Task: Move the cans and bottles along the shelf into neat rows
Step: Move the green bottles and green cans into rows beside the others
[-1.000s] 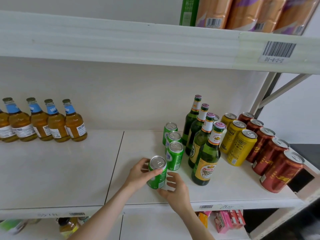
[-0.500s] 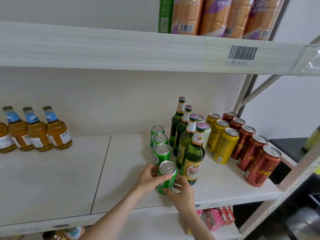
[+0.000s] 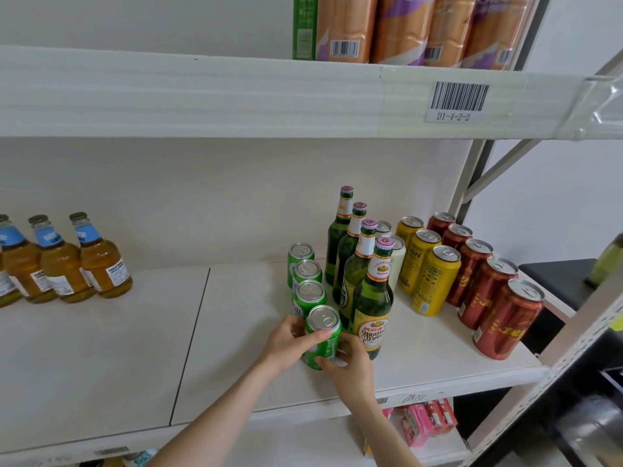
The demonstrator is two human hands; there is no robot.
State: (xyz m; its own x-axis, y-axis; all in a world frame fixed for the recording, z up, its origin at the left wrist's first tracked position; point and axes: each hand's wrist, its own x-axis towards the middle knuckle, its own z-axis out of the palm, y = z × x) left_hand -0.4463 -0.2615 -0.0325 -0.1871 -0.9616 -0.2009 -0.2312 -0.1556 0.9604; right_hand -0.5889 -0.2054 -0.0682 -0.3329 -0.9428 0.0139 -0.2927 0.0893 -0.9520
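1. L hand [image 3: 286, 343] grips the front green can [image 3: 323, 338] from its left side, thumb across the front, fingers curled round the back.
2. R hand [image 3: 352, 365] holds the same can low down at the front-right, fingertips curled onto its lower part.
3. The can is on the shelf [image 3: 236, 348], near the front edge and roughly upright. Can't tell if its base is lifted.
4. It heads a line of green cans [image 3: 308, 296]: 3 more run back toward the wall, the nearest just behind it.
5. A row of 4 green bottles [image 3: 372, 305] stands just right of that line, the front bottle just beside the R hand.
6. 2 white cans [image 3: 399, 261] sit behind the bottles, partly hidden.
7. Further right are 3 yellow cans [image 3: 435, 281] in a row, then 5 red cans [image 3: 505, 321] in a row by the shelf end.
8. Amber bottles [image 3: 101, 264] w/ blue neck labels stand at far left, well apart from the rest.
9. The upper shelf [image 3: 202, 96] has a barcode label [image 3: 459, 100] and holds wrapped packs [image 3: 404, 28].
10. Pink boxes [image 3: 424, 421] sit on the level below.
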